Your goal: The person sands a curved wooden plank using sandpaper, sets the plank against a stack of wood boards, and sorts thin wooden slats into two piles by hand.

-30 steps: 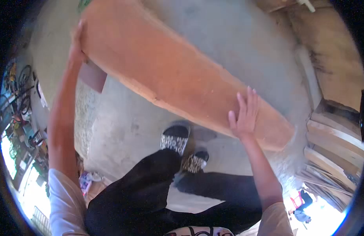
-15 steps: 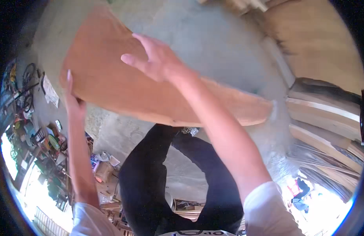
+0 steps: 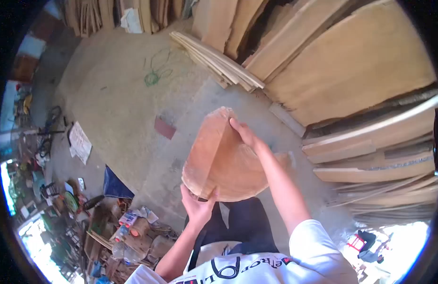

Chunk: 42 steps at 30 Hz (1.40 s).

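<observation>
A thick reddish-brown piece of wood (image 3: 228,165) with pale, rough edges is held tilted in front of my legs. My left hand (image 3: 198,204) is closed on its lower left corner, thumb on the near face and the other fingers partly hidden. Higher up, my right hand (image 3: 245,135) grips the upper right edge, with its fingertips close to a straight ridge between two faces. The wood's underside is hidden.
Large slabs (image 3: 356,61) and stacked boards (image 3: 370,161) fill the right side. Thin planks (image 3: 214,59) lie on the floor ahead, near a tangled green cord (image 3: 152,78). A reddish-brown flat piece (image 3: 165,128) is on the concrete. Clutter with bottles (image 3: 129,248) stands at lower left.
The wood has turned from broadside, stretching across the view, to a more end-on tilt. My right hand, outstretched over it before, now grips its edge; my left hand has moved right and closed on a corner.
</observation>
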Each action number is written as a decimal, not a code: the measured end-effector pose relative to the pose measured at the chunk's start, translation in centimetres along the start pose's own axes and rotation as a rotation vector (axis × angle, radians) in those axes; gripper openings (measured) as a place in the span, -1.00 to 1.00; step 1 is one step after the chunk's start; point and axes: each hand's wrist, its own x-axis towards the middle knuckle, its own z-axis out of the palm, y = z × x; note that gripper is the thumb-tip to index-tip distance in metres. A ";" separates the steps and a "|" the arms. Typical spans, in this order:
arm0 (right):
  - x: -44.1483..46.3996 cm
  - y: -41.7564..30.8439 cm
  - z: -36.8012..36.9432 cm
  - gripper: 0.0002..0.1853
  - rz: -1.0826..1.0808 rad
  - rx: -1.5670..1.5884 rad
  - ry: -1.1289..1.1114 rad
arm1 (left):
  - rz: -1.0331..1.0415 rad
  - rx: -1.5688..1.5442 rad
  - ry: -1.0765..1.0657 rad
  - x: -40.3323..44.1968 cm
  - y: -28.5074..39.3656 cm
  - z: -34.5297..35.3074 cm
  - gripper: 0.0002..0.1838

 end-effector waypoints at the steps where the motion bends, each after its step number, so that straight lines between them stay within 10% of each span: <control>1: -2.6 -0.4 -1.5 -0.11 0.048 0.083 -0.041 | 0.013 0.014 -0.020 -1.8 0.9 0.7 -0.24; 11: -21.2 4.3 -15.7 -0.08 -0.046 0.324 0.183 | 0.266 0.640 -0.366 -12.4 8.4 9.6 -0.14; 28: -51.4 12.3 -39.2 -0.26 -0.823 1.013 0.614 | 0.772 0.689 -0.956 -29.0 11.4 36.1 -0.12; 42: -57.0 14.5 -41.8 -0.28 -0.698 1.022 0.841 | 0.785 0.444 -1.124 -28.7 9.4 44.3 -0.05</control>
